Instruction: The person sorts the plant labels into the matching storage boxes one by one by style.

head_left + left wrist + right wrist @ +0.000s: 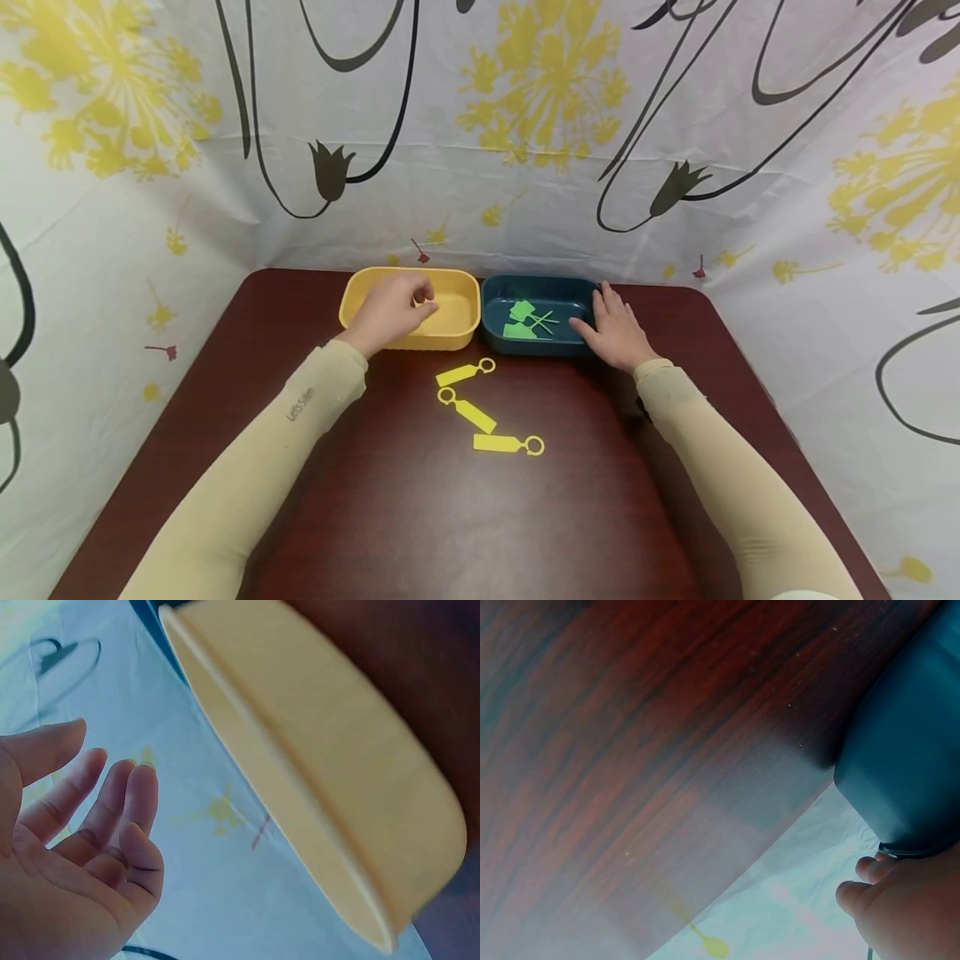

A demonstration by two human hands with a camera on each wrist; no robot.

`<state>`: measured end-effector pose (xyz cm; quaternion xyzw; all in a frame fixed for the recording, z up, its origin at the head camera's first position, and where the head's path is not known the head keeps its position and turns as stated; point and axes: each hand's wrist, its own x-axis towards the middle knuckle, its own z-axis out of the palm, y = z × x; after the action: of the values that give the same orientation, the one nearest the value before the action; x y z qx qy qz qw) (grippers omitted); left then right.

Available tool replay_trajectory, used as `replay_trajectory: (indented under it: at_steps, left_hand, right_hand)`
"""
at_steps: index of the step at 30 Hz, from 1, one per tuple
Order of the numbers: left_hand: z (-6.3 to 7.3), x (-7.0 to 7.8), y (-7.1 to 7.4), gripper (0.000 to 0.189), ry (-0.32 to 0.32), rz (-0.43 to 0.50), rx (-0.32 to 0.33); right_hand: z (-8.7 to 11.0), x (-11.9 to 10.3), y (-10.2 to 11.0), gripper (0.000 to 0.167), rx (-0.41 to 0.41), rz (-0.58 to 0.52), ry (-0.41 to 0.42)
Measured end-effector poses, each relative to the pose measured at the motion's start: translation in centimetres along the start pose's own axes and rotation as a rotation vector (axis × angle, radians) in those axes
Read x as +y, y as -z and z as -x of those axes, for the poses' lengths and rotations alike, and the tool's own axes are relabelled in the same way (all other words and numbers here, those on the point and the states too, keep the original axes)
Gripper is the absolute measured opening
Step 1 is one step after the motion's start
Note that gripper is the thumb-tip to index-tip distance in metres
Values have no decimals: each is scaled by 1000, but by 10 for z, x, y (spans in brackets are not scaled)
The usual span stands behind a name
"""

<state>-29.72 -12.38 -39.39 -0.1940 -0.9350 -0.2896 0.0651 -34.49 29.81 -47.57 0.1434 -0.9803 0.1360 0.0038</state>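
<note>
My left hand [397, 307] hovers over the yellow bin [457, 312], its fingers loosely bent with nothing between them. In the left wrist view the same hand [90, 832] is beside the bin's outer wall [330, 742]. My right hand [617, 330] rests at the right end of the dark blue bin [551, 285], fingers straight along the rim. Inside that bin lie several flat green pieces [522, 331] with thin stems. On the table in front of the bins are three yellow tags with ring ends: an upper one [457, 375], a middle one [475, 416] and a lower one [497, 443].
Both bins stand side by side at the back edge of the dark red-brown table [465, 525]. A white curtain [420, 108] with yellow and dark flower prints hangs behind the table and along both sides.
</note>
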Motion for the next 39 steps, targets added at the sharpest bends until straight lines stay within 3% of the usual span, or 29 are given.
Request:
replay_trajectory:
  at_steps: [12,22,28,32,39]
  left_hand:
    - [35,29,-35,13,-117,-41,-41]
    - [47,26,-65,17,-115,-95,-268]
    - [48,22,-79,20,-242,-118,-420]
    - [47,21,-87,22,-293,-130,-480]
    - [41,21,-94,26,-271,-164,-556]
  right_hand:
    - [-2,4,-6,99,15,17,4]
    - [-1,4,-7,97,13,-6,7]
    - [-1,6,-6,98,14,-3,6]
    - [-2,7,-5,99,16,3,5]
    - [0,3,-3,97,3,-6,4]
